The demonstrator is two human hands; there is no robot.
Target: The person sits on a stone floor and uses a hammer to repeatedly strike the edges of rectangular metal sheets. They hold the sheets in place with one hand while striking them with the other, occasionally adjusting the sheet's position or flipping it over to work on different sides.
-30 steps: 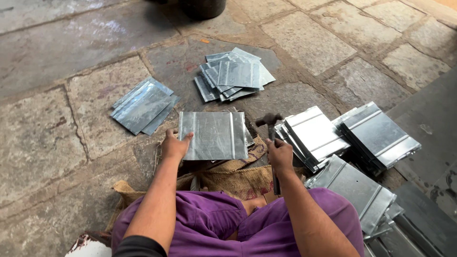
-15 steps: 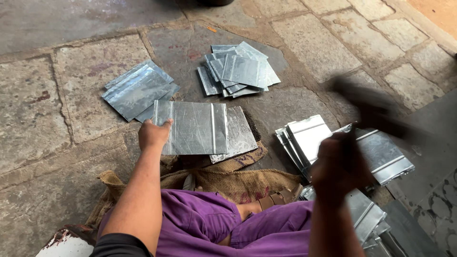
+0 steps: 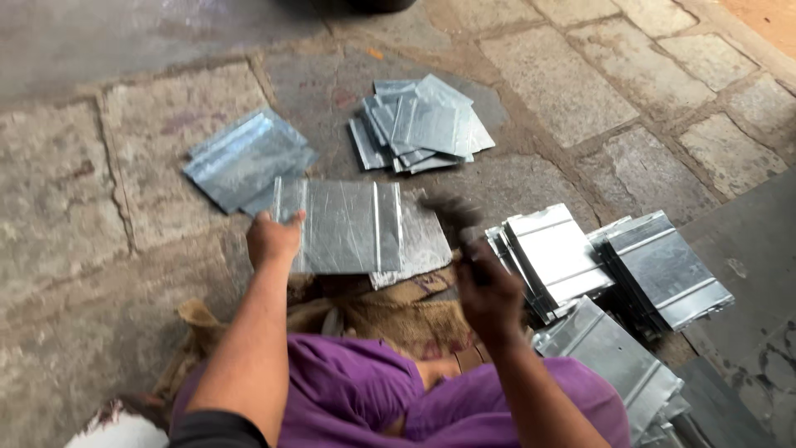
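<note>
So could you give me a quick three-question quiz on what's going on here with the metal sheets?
1. True or false: the left hand rests on the ribbed sheet.
2. What does the blurred right hand grip: A a dark tool, B a cup, C a brush?
3. How many loose far piles lie on the stone floor beyond the sheet?

Key: 1 true; 2 A; 3 two, the left pile and the fanned pile.

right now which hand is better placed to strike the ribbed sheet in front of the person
Right. The right hand grips a blurred dark tool raised by the ribbed metal sheet, while the left hand is pinning that sheet's left edge.
</note>
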